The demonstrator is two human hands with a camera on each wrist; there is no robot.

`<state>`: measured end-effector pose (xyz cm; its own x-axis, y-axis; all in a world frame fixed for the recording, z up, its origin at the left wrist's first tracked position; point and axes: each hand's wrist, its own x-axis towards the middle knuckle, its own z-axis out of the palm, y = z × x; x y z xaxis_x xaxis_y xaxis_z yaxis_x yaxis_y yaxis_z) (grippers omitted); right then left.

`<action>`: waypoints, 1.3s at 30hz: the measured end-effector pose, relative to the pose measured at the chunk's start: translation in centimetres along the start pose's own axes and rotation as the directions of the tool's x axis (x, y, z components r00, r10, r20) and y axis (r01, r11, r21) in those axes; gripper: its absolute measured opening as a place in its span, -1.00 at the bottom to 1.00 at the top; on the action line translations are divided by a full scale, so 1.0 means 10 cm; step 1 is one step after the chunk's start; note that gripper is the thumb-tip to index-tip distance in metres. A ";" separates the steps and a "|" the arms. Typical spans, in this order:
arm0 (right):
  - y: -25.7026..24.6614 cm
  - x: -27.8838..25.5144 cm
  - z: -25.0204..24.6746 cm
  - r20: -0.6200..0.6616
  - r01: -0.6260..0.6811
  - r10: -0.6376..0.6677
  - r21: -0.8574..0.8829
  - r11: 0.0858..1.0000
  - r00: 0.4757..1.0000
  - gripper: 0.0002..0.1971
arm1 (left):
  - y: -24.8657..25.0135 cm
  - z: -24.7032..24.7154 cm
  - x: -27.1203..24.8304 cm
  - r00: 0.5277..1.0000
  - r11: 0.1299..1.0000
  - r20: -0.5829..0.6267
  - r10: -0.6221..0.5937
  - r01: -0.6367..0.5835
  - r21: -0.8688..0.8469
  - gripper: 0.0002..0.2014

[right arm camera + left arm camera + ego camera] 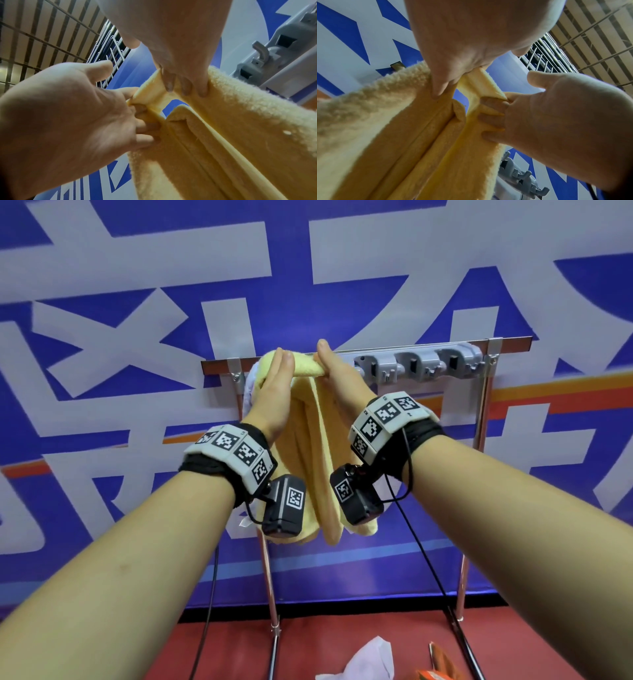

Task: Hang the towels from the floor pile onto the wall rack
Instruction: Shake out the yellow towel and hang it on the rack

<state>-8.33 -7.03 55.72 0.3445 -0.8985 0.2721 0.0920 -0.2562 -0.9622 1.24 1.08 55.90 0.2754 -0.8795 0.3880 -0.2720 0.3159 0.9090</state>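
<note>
A fluffy yellow towel (318, 446) hung in long folds at the left end of the rack (428, 364), a grey hook strip on a rail. A white towel (368, 659) and an orange towel (442, 666) lay crumpled on the floor below.

A blue banner wall (171, 508) with big white strokes and an orange stripe stands beyond the fingertips — red floor (222, 652) far below them, a slatted ceiling (599, 33) overhead.
</note>
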 end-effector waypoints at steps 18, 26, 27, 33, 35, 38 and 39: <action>-0.06 0.08 0.01 0.023 -0.008 0.004 0.179 0.984 1.000 -0.23 | -0.22 0.02 0.65 0.991 0.997 0.135 -0.018 0.029 -0.077 -0.40; 0.23 0.17 -0.15 -0.048 -0.090 0.100 0.175 0.980 0.994 -0.41 | -0.47 0.05 0.63 0.949 0.959 0.283 -0.142 0.203 -0.199 -0.44; 0.22 0.14 -0.14 -0.062 -0.088 0.100 0.164 0.982 0.993 -0.42 | -0.52 0.05 0.63 0.938 0.958 0.301 -0.173 0.232 -0.170 -0.40; 0.28 0.04 -0.09 -0.108 -0.047 0.056 0.084 0.995 0.993 -0.48 | -0.65 0.07 0.54 0.918 0.950 0.303 -0.257 0.298 -0.095 -0.19; 0.29 0.00 -0.11 -0.133 -0.025 0.035 0.078 0.997 0.990 -0.52 | -0.72 0.08 0.50 0.923 0.952 0.283 -0.261 0.294 -0.079 -0.07; 0.32 -0.05 -0.13 -0.171 0.016 0.004 0.113 0.993 0.985 -0.54 | -0.86 0.09 0.44 0.934 0.955 0.251 -0.255 0.283 -0.083 0.04; 0.35 -0.06 -0.13 -0.186 0.019 -0.002 0.093 0.995 0.983 -0.53 | -0.90 0.11 0.40 0.938 0.956 0.242 -0.249 0.277 -0.091 0.00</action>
<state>-9.46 -7.88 52.21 0.1646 -0.9487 0.2701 0.1854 -0.2392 -0.9531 3.76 -5.71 49.16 0.1023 -0.9896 0.1010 -0.0998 0.0909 0.9909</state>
